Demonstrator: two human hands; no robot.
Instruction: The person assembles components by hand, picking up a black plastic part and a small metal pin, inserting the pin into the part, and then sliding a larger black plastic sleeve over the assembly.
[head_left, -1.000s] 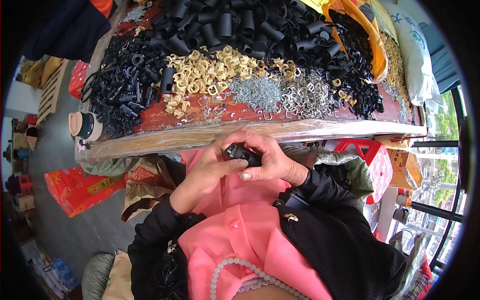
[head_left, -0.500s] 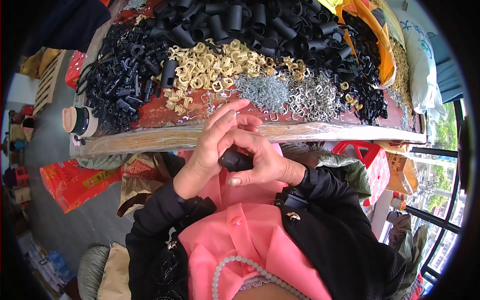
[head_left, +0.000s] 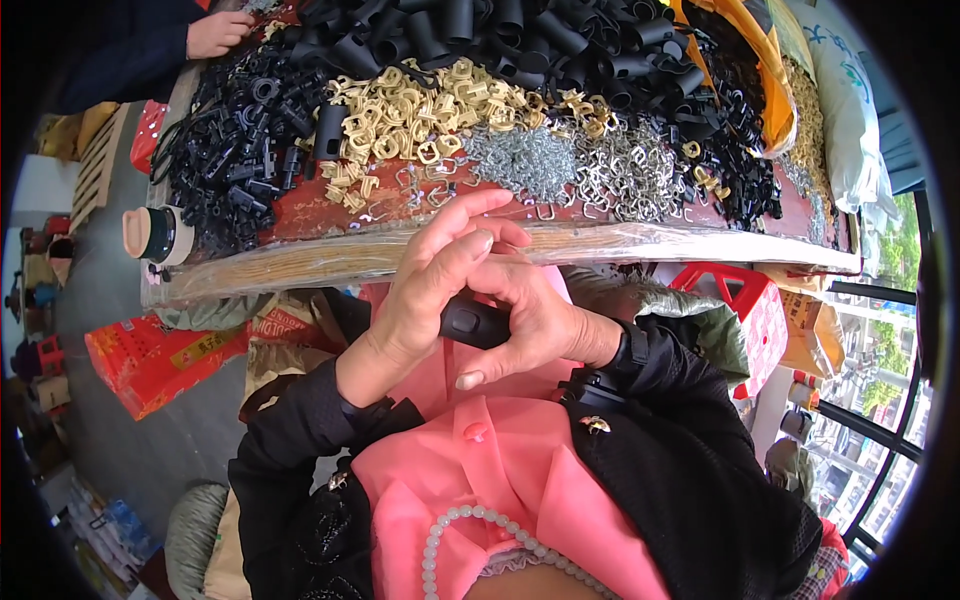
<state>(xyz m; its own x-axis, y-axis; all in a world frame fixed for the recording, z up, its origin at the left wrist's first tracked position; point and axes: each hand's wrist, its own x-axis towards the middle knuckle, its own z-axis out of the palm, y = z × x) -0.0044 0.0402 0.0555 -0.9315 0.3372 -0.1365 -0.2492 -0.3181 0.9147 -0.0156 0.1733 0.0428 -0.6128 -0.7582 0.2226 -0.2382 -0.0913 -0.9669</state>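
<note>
Just in front of the table's near edge, above my lap, both hands hold a short black plastic tube (head_left: 474, 323) with a small slot in its side. My right hand (head_left: 548, 318) is closed round it, with the thumb below and the fingers curled over the top. At the tube's left end, my left hand (head_left: 405, 310) rests its palm and bent fingers against it. The left thumb lies near the right fingertips. What the fingertips touch on the far side is hidden.
On the red table lie heaps of black tubes (head_left: 520, 60), beige clips (head_left: 420, 115), silvery springs (head_left: 520, 160), bent metal pieces (head_left: 630, 170) and small black parts (head_left: 240, 150). A jar (head_left: 158, 236) stands at the left corner. Another person's hand (head_left: 220, 34) is at the far left.
My hands stay round the tube and the right thumb has shifted slightly down, showing more of the tube. Another person's hand has come into view at the far left.
</note>
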